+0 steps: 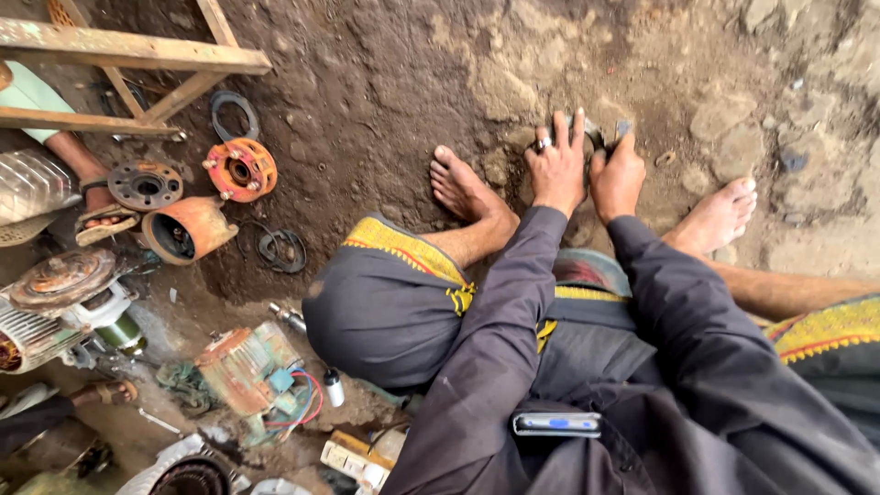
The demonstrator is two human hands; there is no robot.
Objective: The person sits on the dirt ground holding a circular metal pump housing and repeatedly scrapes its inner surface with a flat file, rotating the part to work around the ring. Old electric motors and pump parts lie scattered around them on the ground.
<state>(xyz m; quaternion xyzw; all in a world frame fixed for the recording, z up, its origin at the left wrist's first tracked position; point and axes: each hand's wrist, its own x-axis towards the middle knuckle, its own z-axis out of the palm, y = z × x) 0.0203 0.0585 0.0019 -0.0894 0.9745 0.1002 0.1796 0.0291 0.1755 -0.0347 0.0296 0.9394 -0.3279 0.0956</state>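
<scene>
Hands meet on the bare dirt ground [385,82], far from the body and between the two bare feet. The left hand [557,165] lies flat with its fingers spread, pressing down on a small dark metal part [594,134] that pokes out on the far side between both hands. The right hand [616,176] is curled into a closed grip just beside it, touching the left, and seems to close on the near right edge of the same part; whether it truly clamps it I cannot tell, as the knuckles hide the contact.

The part lies straight ahead of both grips, at the fingertips, mostly covered, so its long axis cannot be read. Both hands are about equally near it.

Far off to the left lie an orange flange [241,169], a rusty round housing [186,231], a dark rubber ring [280,249] and a greenish motor [249,370], well apart from the hands. Another person's foot in a sandal [103,214] rests near them.
</scene>
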